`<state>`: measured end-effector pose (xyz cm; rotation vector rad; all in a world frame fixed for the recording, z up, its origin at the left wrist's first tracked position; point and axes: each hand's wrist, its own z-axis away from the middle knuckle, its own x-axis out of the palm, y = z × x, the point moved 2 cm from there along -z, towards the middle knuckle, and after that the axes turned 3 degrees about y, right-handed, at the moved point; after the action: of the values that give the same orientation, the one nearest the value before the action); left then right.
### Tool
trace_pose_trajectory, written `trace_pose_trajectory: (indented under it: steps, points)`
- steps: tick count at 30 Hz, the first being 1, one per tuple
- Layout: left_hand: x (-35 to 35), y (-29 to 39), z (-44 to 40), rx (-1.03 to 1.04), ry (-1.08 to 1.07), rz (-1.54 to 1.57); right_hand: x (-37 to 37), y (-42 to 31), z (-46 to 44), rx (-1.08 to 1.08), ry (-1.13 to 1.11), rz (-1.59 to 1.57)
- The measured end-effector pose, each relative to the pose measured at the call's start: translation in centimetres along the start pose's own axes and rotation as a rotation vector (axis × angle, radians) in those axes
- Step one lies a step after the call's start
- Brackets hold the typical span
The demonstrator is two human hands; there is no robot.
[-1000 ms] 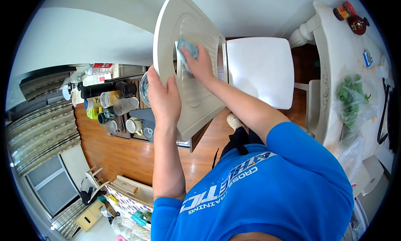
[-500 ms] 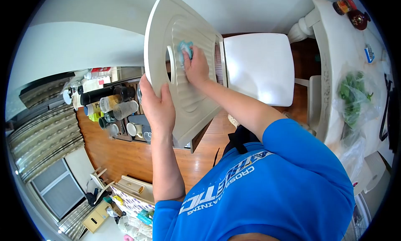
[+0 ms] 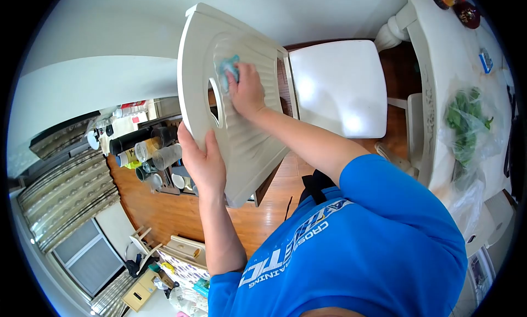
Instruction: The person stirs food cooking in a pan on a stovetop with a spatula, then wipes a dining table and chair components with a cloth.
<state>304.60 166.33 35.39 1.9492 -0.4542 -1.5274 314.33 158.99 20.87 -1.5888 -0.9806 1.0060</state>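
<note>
A cream chair back (image 3: pixel 241 147) with a ribbed panel and an oval handle slot stands tilted before me, joined to a white seat (image 3: pixel 338 89). My left hand (image 3: pixel 203 162) grips the outer edge of the chair back, below the slot, with its thumb on the near face. Against the ribbed panel, my right hand (image 3: pixel 247 92) presses a light blue cloth (image 3: pixel 228 70), its fingers closed round the cloth. The cloth lies just above and beside the slot.
Cups and glass jars (image 3: pixel 159 152) stand on a dark shelf at the left. A marble-topped table (image 3: pixel 439 53) at the right bears bagged green vegetables (image 3: pixel 465 125) and jars. Another chair (image 3: pixel 414 127) is tucked beside it. Wooden floor (image 3: pixel 241 221) shows below.
The chair back appears lower and further left in view, along with both hands. My right hand and the cloth have shifted slightly across the panel, closer to the slot's upper end.
</note>
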Motion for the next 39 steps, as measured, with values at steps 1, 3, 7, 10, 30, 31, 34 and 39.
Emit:
trace_pose_trajectory:
  steps: [1,3,7,10,30,31,34,39]
  points:
    - [0.0,0.0,0.0,-0.009,0.002,-0.011,0.3,1.9,-0.1,0.092,0.048,0.064]
    - [0.0,0.1,0.1,-0.021,-0.007,-0.029,0.3,6.2,0.2,0.197,0.096,0.128]
    - [-0.1,0.1,0.0,-0.073,0.0,-0.008,-0.6,10.8,2.0,0.595,-0.154,0.251]
    - [-0.1,-0.1,0.2,-0.098,-0.007,-0.01,-0.8,8.1,2.4,0.46,-0.104,0.179]
    - [0.2,0.9,0.5,-0.148,0.031,-0.125,-0.1,11.2,0.5,0.148,0.048,0.219]
    - [0.1,0.9,0.5,-0.165,0.034,-0.097,-0.1,11.5,0.4,0.142,0.064,0.245]
    - [0.1,1.0,0.4,-0.175,0.041,-0.088,0.1,15.2,-0.3,0.238,0.022,0.293]
    - [0.0,1.0,0.6,-0.182,0.031,-0.056,-0.5,17.0,-0.2,0.299,-0.078,0.344]
